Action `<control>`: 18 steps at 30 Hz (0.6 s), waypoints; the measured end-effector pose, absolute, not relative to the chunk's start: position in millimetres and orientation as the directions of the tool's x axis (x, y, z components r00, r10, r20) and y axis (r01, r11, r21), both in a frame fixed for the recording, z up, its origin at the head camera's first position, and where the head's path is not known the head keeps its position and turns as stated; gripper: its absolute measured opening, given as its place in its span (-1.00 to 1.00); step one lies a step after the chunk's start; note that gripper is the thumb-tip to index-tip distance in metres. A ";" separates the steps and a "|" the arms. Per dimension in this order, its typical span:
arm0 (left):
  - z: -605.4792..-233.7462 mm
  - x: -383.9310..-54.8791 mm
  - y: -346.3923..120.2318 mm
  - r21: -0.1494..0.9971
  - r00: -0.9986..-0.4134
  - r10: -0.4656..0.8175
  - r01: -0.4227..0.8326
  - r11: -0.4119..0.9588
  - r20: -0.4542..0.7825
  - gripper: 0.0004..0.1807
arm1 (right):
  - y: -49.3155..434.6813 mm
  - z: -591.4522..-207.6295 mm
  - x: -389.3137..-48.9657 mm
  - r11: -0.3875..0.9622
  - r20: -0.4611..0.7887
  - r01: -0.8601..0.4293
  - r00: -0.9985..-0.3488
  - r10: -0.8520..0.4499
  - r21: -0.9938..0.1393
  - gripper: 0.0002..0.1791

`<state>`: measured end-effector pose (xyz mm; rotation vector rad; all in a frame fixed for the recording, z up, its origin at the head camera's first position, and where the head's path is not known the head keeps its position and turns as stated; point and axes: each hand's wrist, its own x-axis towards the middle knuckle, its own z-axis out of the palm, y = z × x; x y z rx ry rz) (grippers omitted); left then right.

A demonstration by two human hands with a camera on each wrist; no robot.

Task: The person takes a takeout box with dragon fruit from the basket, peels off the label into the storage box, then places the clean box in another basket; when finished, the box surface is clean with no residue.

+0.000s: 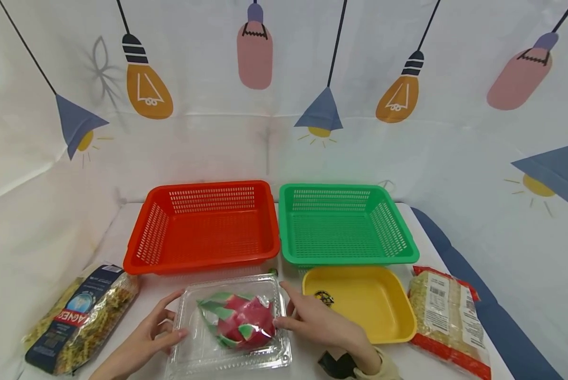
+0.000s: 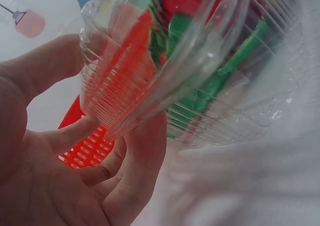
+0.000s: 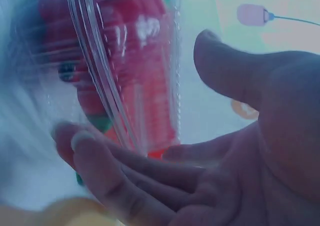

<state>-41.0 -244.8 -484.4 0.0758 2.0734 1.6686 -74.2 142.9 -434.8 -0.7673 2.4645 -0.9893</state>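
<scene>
A clear plastic clamshell box (image 1: 193,338) with a pink and green dragon fruit (image 1: 248,322) inside lies between my two hands. At the box's left side, my left hand (image 1: 143,340) grips its edge. The left wrist view shows the thumb and fingers (image 2: 145,161) on either side of the ridged plastic wall (image 2: 120,100). My right hand (image 1: 319,322) is at the box's right side, its fingers loosely extended. Apart from the plastic in the right wrist view stands the right thumb (image 3: 225,65), while the fingers (image 3: 130,181) reach alongside the box.
Behind the box stand a red basket (image 1: 208,264) and a green basket (image 1: 350,259). A yellow tray (image 1: 360,306) sits right of my right hand. Pasta in a bag (image 1: 82,316) lies at the left, and a red-trimmed clear bag (image 1: 447,316) at the right.
</scene>
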 end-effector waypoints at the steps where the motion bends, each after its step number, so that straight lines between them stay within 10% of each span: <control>1: -484.6 -40.7 -245.7 0.934 -0.886 0.330 -0.249 0.256 -0.326 -0.15 | 140.8 -436.4 -74.9 0.606 -0.150 -0.344 -0.773 -0.616 -0.718 -0.08; 18: -491.3 -34.3 -242.2 0.958 -0.939 0.318 -0.033 0.285 -0.127 -0.23 | 131.5 -450.0 -71.9 0.477 -0.070 -0.375 -0.725 -0.685 -0.795 -0.15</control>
